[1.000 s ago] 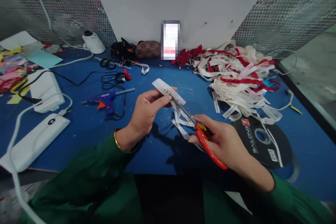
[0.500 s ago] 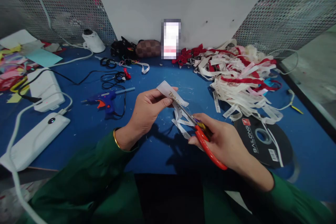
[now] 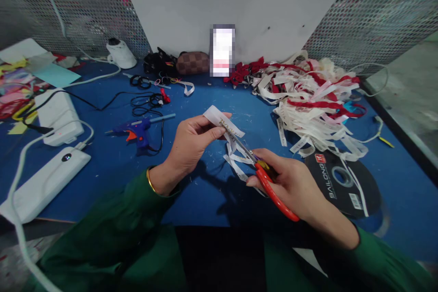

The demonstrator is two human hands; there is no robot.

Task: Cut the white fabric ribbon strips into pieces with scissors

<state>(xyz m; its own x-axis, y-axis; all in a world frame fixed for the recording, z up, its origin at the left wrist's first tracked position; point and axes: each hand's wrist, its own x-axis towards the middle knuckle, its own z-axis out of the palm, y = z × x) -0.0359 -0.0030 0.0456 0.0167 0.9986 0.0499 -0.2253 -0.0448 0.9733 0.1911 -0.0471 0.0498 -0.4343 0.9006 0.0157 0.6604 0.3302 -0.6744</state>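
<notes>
Between its thumb and fingers, my left hand (image 3: 196,143) pinches a white printed ribbon (image 3: 215,115) with gold lettering. My right hand (image 3: 290,182) is closed around the red handles of a pair of scissors (image 3: 273,195). Their blades lie along the ribbon and reach close to my left fingertips; whether they cut into it I cannot tell. Below the blades, more of the white ribbon (image 3: 236,169) hangs in loops toward the blue table (image 3: 205,196).
On the right lie a heap of white, pink and red ribbons (image 3: 308,100) and a black ribbon spool (image 3: 362,187). A blue glue gun (image 3: 138,132), a white power strip (image 3: 59,116) and a white power bank (image 3: 51,182) are on the left. A phone (image 3: 223,50) stands at the back.
The scissors and my right hand have shifted very slightly to the right and down. My left hand still pinches the ribbon in nearly the same place.
</notes>
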